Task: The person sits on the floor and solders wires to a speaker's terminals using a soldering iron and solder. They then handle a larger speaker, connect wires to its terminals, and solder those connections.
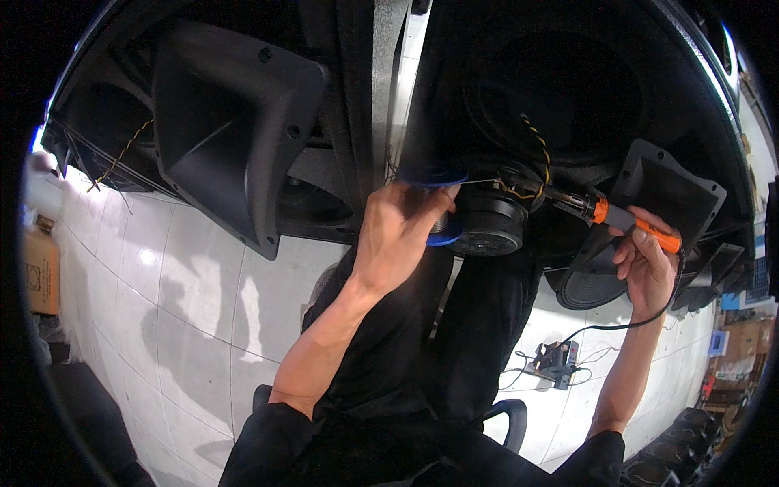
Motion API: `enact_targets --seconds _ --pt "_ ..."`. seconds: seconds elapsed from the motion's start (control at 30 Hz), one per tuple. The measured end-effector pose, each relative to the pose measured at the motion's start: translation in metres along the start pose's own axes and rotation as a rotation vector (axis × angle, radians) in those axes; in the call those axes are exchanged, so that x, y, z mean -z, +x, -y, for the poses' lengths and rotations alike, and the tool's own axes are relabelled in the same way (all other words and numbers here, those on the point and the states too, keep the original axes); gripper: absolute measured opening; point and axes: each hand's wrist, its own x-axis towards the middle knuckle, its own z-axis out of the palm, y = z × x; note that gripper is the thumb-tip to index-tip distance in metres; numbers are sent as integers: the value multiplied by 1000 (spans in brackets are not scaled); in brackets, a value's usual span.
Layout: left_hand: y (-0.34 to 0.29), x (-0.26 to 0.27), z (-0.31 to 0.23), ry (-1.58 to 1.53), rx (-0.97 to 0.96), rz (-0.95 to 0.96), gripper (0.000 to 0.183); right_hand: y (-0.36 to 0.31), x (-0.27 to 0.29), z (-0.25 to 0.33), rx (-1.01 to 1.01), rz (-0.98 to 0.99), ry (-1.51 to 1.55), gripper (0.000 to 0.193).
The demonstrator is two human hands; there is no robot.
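Observation:
My left hand (399, 231) is closed round a spool of solder wire (442, 238) with blue flanges. A thin strand of solder runs from it to the right, toward the terminals of a round black speaker driver (489, 231) by my knees. In my right hand (649, 264) is a soldering iron (629, 221) with an orange and grey handle. Its tip points left at the driver's terminal; I cannot tell whether it touches. A twisted yellow and black wire (545, 158) comes down from the dark cabinet to that same terminal.
A large black horn (243, 130) sits in the cabinet at left, a smaller horn (677, 183) at right. A power strip (560, 365) with cables lies on the tiled floor (195, 308), the iron's cord nearby. Cardboard boxes (40, 268) stand at far left.

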Motion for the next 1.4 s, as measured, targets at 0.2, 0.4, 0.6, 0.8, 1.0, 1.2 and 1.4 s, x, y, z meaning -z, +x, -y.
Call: enact_targets --seconds 0.2,0.4,0.6,0.8,1.0,1.2,1.4 --pt "2 0 -2 7 16 12 20 0 0 0 -10 -2 13 40" --pt "3 -3 -3 21 5 15 23 0 4 0 -6 15 0 38" --pt "2 -1 0 -4 30 25 23 2 6 -1 8 43 -21 38" --pt "2 -2 0 49 -59 -1 20 2 8 0 19 62 -32 38" --pt "3 -1 1 15 -24 10 19 5 9 1 22 83 -43 39" --pt "4 -2 -2 30 -15 13 19 6 10 0 48 118 -27 39" --pt "2 -3 -1 -5 -11 -6 18 6 11 -3 65 125 -13 38"
